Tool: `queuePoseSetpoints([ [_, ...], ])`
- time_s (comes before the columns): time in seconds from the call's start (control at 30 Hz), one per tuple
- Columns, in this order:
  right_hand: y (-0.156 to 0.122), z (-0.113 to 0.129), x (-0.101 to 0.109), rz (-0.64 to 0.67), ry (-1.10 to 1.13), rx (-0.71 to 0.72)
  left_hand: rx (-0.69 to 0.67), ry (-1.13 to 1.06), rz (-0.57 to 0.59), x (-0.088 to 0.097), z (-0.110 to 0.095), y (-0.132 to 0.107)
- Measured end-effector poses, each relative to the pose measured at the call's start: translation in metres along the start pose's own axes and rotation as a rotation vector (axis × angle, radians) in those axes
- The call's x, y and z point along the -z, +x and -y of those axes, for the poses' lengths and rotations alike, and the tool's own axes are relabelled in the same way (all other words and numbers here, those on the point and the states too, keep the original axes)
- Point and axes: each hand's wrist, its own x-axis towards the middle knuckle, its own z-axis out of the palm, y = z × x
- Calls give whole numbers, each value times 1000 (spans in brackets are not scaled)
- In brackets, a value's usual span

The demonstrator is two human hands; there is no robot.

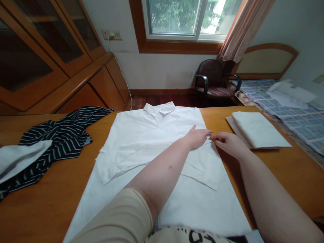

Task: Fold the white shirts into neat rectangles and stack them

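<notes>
A white collared shirt (136,135) lies spread on the wooden table, its collar at the far edge and its short sleeves folded in over the body. My left hand (198,137) reaches across and rests on the shirt's right side, fingers stretched toward the side edge. Just beside it, my right hand (229,143) pinches the shirt's right edge near the sleeve between thumb and fingers. The fingertips of both hands are close together. My left forearm covers part of the shirt's middle.
Left on the wooden table (37,216) lie a black-and-white striped garment (68,135) and a white cloth (22,158). At right sits a folded white stack (259,130). Beyond are an armchair (212,77), a bed (286,114) and a cabinet (76,87).
</notes>
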Motion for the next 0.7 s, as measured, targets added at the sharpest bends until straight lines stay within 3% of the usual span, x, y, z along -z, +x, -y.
queuePoseSetpoints([
  [0.1,2,-4,-3,69,-9,7,6,141,19,-7,0,1],
  [0.33,-1,-6,3,174,-54,-30,258,227,28,-6,1,0],
  [0.57,-4,-1,1,196,-71,-86,266,206,15,-4,0,-1],
  [0.7,-4,13,-5,158,-157,-96,260,208,8,-6,1,-1],
])
